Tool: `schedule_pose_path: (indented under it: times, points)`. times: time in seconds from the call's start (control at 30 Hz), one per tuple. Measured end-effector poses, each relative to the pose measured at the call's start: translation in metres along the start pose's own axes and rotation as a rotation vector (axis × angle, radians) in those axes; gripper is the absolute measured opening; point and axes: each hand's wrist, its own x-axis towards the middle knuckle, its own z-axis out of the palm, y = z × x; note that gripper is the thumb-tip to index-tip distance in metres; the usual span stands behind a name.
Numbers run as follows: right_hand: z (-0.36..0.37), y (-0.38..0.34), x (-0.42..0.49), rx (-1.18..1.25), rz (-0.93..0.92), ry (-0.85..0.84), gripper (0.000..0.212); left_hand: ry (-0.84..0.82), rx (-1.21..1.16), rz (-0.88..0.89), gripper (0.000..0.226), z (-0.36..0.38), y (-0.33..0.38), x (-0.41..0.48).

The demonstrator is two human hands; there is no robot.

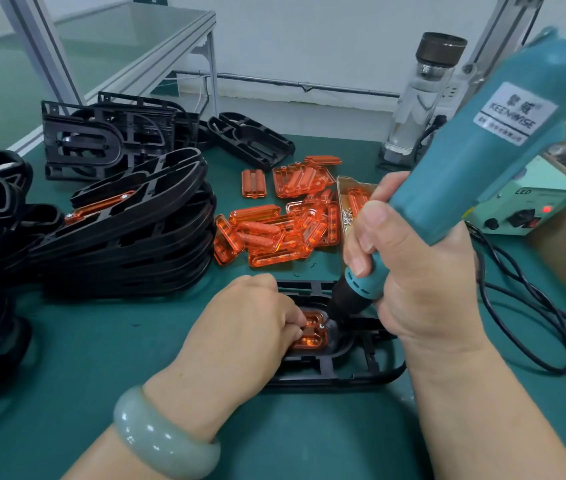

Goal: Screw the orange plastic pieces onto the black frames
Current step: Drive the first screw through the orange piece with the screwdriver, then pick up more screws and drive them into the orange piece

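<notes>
On the near middle of the green worktop point(101, 341), the left hand point(250, 317) pinches an orange plastic piece point(312, 336) seated in a black frame point(361, 372). The right hand point(413, 271) grips a teal electric screwdriver point(482, 150), its tip at the piece's right edge.

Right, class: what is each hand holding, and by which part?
The right hand grips the teal screwdriver round its lower barrel, above the dark nose. The left hand pinches the orange piece at its left edge.
</notes>
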Motion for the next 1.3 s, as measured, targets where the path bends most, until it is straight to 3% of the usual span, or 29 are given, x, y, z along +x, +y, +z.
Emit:
schedule_pose_path:
  times: [0.1, 0.27, 0.5, 0.7, 0.83, 0.97, 1.07, 1.1, 1.2, 1.3]
  points:
    - [0.003, 0.0, 0.0, -0.02, -0.006, -0.02, 0.015, -0.001, 0.014, 0.004, 0.019, 0.0, 0.0, 0.0]
    - [-0.005, 0.001, 0.001, 0.033, 0.046, 0.087, 0.013, -0.012, 0.012, 0.011, 0.02, 0.0, 0.0, 0.0]
    - [-0.014, 0.002, 0.001, 0.119, 0.047, 0.059, 0.022, -0.017, -0.012, 0.01, 0.02, 0.002, -0.004, 0.001]
    - [-0.011, -0.002, -0.002, 0.088, -0.009, 0.034, 0.016, -0.047, -0.015, 0.016, 0.019, 0.002, -0.005, 0.002]
    - [-0.01, -0.01, -0.003, 0.206, -0.045, -0.046, 0.036, -0.105, 0.029, 0.009, 0.022, 0.0, -0.003, 0.005]
    - [-0.015, -0.013, 0.002, 0.324, 0.019, 0.131, 0.052, -0.127, 0.037, 0.013, 0.024, -0.003, -0.001, 0.007]
    - [-0.026, -0.008, 0.007, 0.396, 0.044, 0.311, 0.032, -0.125, 0.029, 0.042, 0.057, -0.006, -0.004, 0.007]
    - [-0.03, -0.007, 0.008, 0.416, 0.047, 0.359, 0.029, -0.111, 0.014, 0.043, 0.056, -0.008, -0.005, 0.007]
    - [-0.043, -0.004, 0.01, 0.457, 0.042, 0.47, 0.018, -0.066, -0.016, 0.047, 0.016, -0.01, -0.006, 0.007]
    - [-0.051, -0.002, 0.012, 0.491, 0.043, 0.539, 0.017, -0.079, 0.035, 0.083, 0.014, -0.008, -0.005, 0.008]
